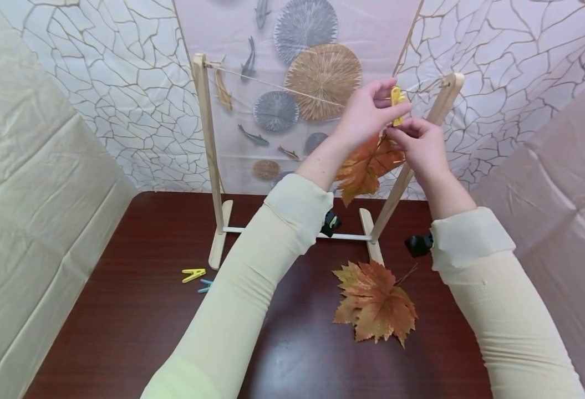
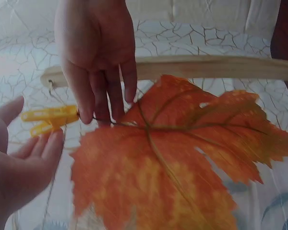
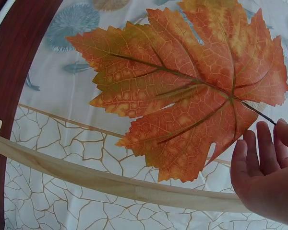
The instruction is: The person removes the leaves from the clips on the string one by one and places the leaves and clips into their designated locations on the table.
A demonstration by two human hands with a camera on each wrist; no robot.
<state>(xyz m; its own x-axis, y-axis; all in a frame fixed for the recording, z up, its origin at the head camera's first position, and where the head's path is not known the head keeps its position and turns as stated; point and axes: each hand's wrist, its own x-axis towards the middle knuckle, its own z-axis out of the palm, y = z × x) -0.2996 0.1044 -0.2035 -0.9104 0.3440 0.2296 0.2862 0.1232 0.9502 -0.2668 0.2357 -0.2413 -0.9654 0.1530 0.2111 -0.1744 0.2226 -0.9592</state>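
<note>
My left hand [image 1: 369, 110] is at the line near the right post, its fingers fairly straight around a yellow clothespin [image 1: 396, 105]. In the left wrist view, the fingers touch the underside of the clothespin [image 2: 50, 116], with its handles spread. Just below, my right hand [image 1: 424, 145] pinches the dark stem of an orange artificial maple leaf [image 1: 369, 166]. That stem meets the clothespin's nose; whether it is clamped to the string I cannot tell. In the right wrist view, the leaf [image 3: 197, 91] hangs from the fingers of the right hand [image 3: 266, 163].
A wooden frame with a left post [image 1: 207, 138] and a right post [image 1: 394, 194] carries a string [image 1: 272, 80]. On the dark table [image 1: 292, 343] lie a second maple leaf [image 1: 377, 305], a yellow clothespin [image 1: 193, 274] and a blue clothespin [image 1: 205, 286].
</note>
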